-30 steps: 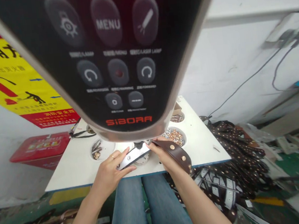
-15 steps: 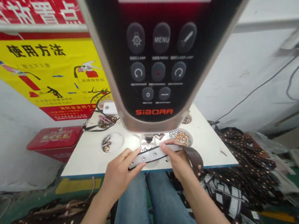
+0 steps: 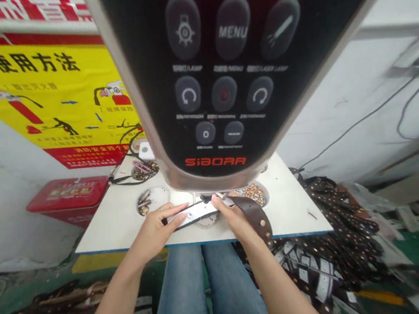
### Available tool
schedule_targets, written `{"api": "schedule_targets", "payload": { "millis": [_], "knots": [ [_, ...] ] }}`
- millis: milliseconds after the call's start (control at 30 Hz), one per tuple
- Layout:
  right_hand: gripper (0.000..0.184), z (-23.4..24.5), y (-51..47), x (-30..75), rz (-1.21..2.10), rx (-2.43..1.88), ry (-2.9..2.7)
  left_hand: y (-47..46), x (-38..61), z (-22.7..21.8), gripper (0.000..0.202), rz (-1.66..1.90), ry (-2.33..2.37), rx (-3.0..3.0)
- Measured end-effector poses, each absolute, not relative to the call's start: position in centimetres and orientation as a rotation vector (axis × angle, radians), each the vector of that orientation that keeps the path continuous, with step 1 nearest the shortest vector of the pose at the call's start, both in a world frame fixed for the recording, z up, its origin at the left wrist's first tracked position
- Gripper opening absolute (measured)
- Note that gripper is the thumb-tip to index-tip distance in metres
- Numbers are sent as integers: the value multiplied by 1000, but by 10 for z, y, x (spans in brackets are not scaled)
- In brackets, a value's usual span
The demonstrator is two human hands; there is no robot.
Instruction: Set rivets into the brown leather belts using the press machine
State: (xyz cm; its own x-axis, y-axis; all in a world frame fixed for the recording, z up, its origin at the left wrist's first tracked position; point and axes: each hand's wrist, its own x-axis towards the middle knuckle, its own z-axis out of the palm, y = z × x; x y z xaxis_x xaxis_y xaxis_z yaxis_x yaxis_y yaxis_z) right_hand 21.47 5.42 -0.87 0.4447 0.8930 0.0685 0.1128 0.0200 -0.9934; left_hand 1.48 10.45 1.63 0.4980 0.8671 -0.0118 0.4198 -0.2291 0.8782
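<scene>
A dark brown strap (image 3: 255,214) with gold studs and a white backing (image 3: 196,212) is stretched between my two hands, under the tip of a machine head (image 3: 211,174) marked SIBORA. My left hand (image 3: 157,230) pinches its left part between thumb and fingers. My right hand (image 3: 234,217) grips it further right, thumb on the white side, while the brown end curls down over the table's front edge. Small metal pieces show along the white backing. The strap's middle lies right at the machine's dark tip.
Round wells in the white table (image 3: 293,208) hold copper and silver fittings (image 3: 254,193) on the right and metal parts (image 3: 144,203) on the left. Heaps of studded straps (image 3: 335,208) lie on both sides below. A red box (image 3: 71,196) stands at left.
Both hands and the strap have shifted left and slightly forward, bringing the strap under the machine's tip. The camera has moved closer to the control panel.
</scene>
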Motion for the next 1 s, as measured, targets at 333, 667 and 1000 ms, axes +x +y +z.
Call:
{"api": "schedule_targets", "payload": {
  "millis": [333, 667, 1000],
  "knots": [
    [23, -4, 38, 201, 850, -1170, -705, 84, 23, 35, 30, 774, 1125, 1796],
    [14, 0, 28, 212, 726, -1254, -785, 68, 33, 23, 36, 750, 1084, 1421],
    [15, -23, 56, 211, 711, -1337, -863, 92, 35, 19, 36, 887, 1068, 1373]
  ]
}}
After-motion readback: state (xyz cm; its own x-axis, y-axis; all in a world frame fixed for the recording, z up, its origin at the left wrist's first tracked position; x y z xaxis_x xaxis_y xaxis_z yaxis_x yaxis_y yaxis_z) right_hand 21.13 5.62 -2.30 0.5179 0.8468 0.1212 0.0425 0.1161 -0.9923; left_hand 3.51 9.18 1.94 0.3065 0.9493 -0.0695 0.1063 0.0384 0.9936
